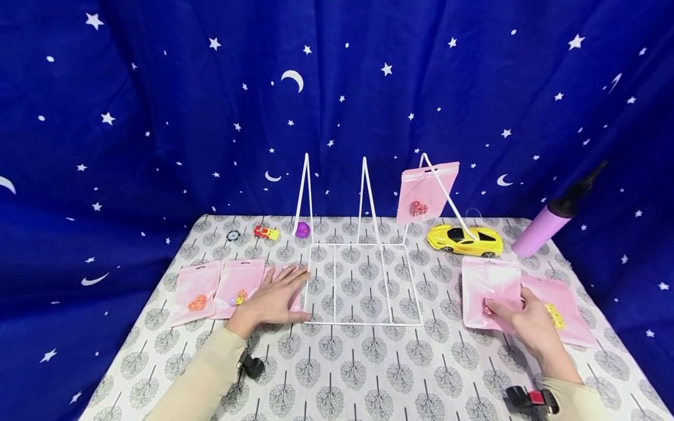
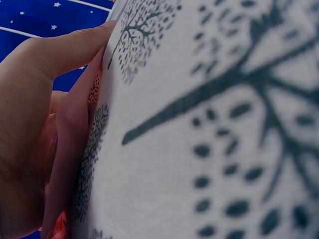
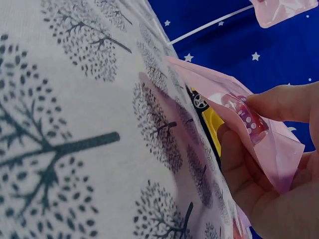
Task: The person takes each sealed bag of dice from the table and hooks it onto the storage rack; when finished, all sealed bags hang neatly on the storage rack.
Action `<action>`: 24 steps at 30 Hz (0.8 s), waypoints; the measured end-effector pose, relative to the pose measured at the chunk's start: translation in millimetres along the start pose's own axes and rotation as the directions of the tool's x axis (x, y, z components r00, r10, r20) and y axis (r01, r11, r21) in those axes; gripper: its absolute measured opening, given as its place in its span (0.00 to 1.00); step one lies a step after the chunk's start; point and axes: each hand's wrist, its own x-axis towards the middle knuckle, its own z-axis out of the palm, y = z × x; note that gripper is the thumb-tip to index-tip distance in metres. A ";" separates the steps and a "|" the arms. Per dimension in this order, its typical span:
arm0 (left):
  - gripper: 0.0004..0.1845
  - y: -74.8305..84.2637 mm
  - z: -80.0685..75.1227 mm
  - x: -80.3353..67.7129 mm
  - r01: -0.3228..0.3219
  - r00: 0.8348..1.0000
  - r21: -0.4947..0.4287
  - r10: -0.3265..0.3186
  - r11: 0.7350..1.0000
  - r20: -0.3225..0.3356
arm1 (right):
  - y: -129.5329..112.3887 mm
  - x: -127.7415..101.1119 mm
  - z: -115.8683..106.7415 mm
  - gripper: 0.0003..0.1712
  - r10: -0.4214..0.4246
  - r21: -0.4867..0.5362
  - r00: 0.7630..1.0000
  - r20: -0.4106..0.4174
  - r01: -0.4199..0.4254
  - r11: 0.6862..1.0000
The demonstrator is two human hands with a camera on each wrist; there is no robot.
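Both hands work low in the head view, well apart, one on each side of a white wire rack [image 1: 363, 280] standing at centre frame. Left hand [image 1: 279, 298] lies flat with fingers straight, pressing a pink zip pouch [image 1: 295, 286] against the tree-print tablecloth [image 1: 368, 362], likely to keep it from sliding; its fingertips reach the rack's base wire. Right hand [image 1: 518, 318], at lower right, pinches the near edge of another pink pouch [image 1: 487, 286]; the right wrist view shows thumb and fingers closed on it and the edge lifted off the cloth, with a red dotted die [image 3: 246, 117] inside, probably so the pouch can be picked up.

Two more pouches [image 1: 218, 289] lie side by side at left, and one with a yellow piece [image 1: 558, 313] lies under the right hand's far side. One pouch [image 1: 426, 193] hangs on the rack's right upright at upper centre, displayed upright. Behind sit a yellow toy car [image 1: 464, 240], a small red car [image 1: 266, 233], a purple piece [image 1: 302, 230] and a pink hand pump [image 1: 547, 225].
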 end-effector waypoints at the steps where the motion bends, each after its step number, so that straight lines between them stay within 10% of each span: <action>1: 0.55 0.0 0.0 0.0 -0.001 1.000 -0.001 0.001 1.000 -0.001 | -0.8 -0.5 0.5 0.46 -0.011 -0.001 1.000 -0.015 0.011 1.000; 24: 0.56 0.5 -0.4 -0.7 -0.004 1.000 0.005 0.004 1.000 -0.005 | -23.2 -13.3 -5.7 0.28 -0.090 0.167 0.994 -0.054 0.098 0.981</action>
